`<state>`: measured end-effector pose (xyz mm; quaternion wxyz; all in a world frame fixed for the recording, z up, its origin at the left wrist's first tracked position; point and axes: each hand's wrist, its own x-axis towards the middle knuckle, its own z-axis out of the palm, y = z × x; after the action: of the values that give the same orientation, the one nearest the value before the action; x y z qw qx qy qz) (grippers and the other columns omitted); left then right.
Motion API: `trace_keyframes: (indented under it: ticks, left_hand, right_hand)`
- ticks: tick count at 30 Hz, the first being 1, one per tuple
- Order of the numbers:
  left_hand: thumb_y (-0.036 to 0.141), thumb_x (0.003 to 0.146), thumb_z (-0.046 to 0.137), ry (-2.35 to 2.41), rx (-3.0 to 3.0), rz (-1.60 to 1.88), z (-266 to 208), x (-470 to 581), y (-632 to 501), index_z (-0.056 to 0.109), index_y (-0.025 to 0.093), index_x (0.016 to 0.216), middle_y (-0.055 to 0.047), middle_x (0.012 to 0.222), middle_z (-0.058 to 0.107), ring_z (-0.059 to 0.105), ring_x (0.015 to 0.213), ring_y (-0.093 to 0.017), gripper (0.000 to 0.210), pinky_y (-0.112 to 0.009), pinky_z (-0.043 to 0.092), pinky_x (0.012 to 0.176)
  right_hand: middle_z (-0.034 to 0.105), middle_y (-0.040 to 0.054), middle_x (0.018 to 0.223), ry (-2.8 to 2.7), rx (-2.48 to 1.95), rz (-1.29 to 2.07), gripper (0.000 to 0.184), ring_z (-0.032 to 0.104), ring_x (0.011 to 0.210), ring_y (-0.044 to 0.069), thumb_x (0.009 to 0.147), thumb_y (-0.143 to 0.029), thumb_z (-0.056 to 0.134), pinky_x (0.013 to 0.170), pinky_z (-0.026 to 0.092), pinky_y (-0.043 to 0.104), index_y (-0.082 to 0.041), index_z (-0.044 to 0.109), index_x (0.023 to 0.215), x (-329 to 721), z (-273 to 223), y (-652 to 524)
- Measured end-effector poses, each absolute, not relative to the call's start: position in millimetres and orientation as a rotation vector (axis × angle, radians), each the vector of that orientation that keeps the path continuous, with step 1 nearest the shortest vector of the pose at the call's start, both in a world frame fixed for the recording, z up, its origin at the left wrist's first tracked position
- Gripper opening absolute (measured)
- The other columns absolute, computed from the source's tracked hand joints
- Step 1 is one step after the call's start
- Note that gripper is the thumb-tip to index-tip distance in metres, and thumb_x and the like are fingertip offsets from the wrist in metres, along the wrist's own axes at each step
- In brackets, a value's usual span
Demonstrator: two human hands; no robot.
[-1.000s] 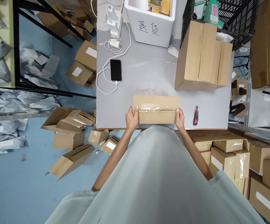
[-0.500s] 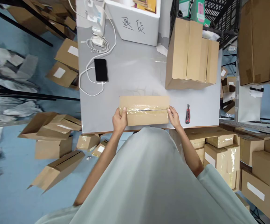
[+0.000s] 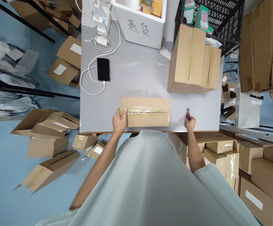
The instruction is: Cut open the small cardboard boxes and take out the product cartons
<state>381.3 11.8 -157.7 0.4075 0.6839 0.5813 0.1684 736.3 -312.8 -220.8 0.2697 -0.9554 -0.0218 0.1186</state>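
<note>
A flat cardboard box [image 3: 147,119] with clear tape along its middle seam lies at the table's front edge. Gripping its left end is my left hand [image 3: 120,121], thumb on top and fingers around the side. To the right of the box, my right hand [image 3: 190,123] is closed around a red and black box cutter [image 3: 188,114], whose tip points away from me. The cutter still rests at the table surface or just over it; I cannot tell which.
On the grey table [image 3: 138,72] are a black phone [image 3: 103,69] on a white cable, a white foam box [image 3: 143,31], and upright cardboard boxes [image 3: 193,62] before a black crate [image 3: 228,18]. More cartons [image 3: 56,169] lie on the floor left; others are stacked at right [image 3: 251,194].
My right hand has let go of the box's right end, moved right and closed on the box cutter. My left hand keeps its hold on the box. The view has shifted slightly.
</note>
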Motion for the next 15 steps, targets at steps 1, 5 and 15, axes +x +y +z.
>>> trace_keyframes:
  ticks: [1, 5, 15]
  left_hand:
    - [0.082, 0.104, 0.047, 1.454, 1.719, 0.431, -157.2, 381.5, 11.2, 0.074, 0.019, 0.112, -0.012, 0.099, 0.08, 0.076, 0.094, -0.031, 0.069, -0.045, 0.064, 0.093]
    - [0.086, 0.105, 0.043, 1.377, 1.681, 0.457, -159.9, 379.4, 9.6, 0.074, 0.016, 0.131, -0.018, 0.119, 0.082, 0.078, 0.111, -0.034, 0.08, -0.049, 0.062, 0.106]
    - [0.082, 0.102, 0.061, 0.945, 1.875, 0.549, -173.3, 355.9, 12.3, 0.041, 0.023, 0.178, -0.021, 0.186, 0.033, 0.033, 0.174, -0.039, 0.098, -0.058, 0.029, 0.142]
  right_hand:
    - [0.071, 0.0104, 0.099, -0.088, -2.565, 0.321, 0.027, 0.065, 0.097, 0.029, 0.08, -0.044, 0.077, 0.102, 0.057, 0.048, -0.025, 0.062, 0.089, 733.6, -217.4, -307.9]
    - [0.072, 0.011, 0.107, -0.254, -2.497, 0.322, 0.033, 0.066, 0.093, 0.027, 0.078, -0.046, 0.078, 0.099, 0.058, 0.046, -0.023, 0.064, 0.098, 718.7, -191.4, -279.0]
    - [0.078, 0.0093, 0.117, -1.238, -2.384, 0.158, 0.033, 0.074, 0.094, 0.025, 0.103, -0.045, 0.068, 0.08, 0.059, 0.035, -0.024, 0.065, 0.128, 648.0, -69.6, -197.1]
